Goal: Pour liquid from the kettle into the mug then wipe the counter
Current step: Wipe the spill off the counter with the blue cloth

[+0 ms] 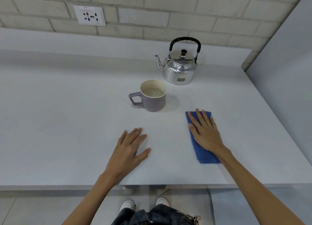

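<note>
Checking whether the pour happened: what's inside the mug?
The mug holds clear liquid, its surface below the cream rim. The mug's bottom shows dimly through it; nothing else shows inside.

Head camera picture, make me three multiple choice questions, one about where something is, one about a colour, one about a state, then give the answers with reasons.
1. Where does the kettle stand relative to the mug?
A. Behind it, toward the wall
B. In front of it, at the counter edge
C. Inside it

2. What colour is the cloth?
A. Red
B. Blue
C. Yellow

3. What is the right hand doing?
A. Gripping the kettle handle
B. Lifting the mug
C. Lying flat on the cloth

Answers: A, the kettle sits nearer the brick wall; B, the folded cloth is blue; C, the palm presses flat on it, fingers spread.
</note>
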Motion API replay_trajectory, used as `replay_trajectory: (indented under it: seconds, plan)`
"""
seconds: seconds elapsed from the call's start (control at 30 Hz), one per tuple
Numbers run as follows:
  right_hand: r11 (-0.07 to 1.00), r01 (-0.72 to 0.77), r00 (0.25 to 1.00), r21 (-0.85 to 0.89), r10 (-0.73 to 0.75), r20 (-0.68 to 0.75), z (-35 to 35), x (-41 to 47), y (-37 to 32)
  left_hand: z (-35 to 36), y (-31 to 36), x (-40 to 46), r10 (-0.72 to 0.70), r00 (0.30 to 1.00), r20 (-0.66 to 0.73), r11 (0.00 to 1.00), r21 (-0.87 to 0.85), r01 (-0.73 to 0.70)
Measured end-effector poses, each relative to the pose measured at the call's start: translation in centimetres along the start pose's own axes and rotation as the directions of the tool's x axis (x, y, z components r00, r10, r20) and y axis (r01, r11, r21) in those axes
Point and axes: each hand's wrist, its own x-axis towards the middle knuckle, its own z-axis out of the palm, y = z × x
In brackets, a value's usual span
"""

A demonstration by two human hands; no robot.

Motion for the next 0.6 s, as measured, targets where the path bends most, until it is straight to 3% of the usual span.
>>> replay_trajectory:
  seconds: [0.17, 0.33, 0.5, 0.6]
  plan:
    - [0.998, 0.049, 0.999, 0.038, -0.049, 0.007, 1.3, 1.1, -6.9, -0.3, 0.2, 0.0, -0.008, 1.000, 0.008, 1.000, -0.029, 0.008]
    - [0.972, 0.235, 0.972, 0.015, -0.235, 0.021, 2.5, -4.0, -12.3, -0.9, 0.5, -0.1, -0.097, 0.995, -0.034, 0.978, -0.186, 0.089]
    - [0.898, 0.438, 0.892, 0.032, -0.439, 0.109, 1.1, -8.6, -7.4, -1.8, 0.2, -0.5, -0.207, 0.978, -0.020, 0.920, -0.343, 0.188]
    - [0.920, 0.392, 0.914, 0.003, -0.390, 0.111, -0.1, -7.3, -4.6, -2.6, -0.4, -1.0, -0.239, 0.971, -0.023, 0.896, -0.390, 0.212]
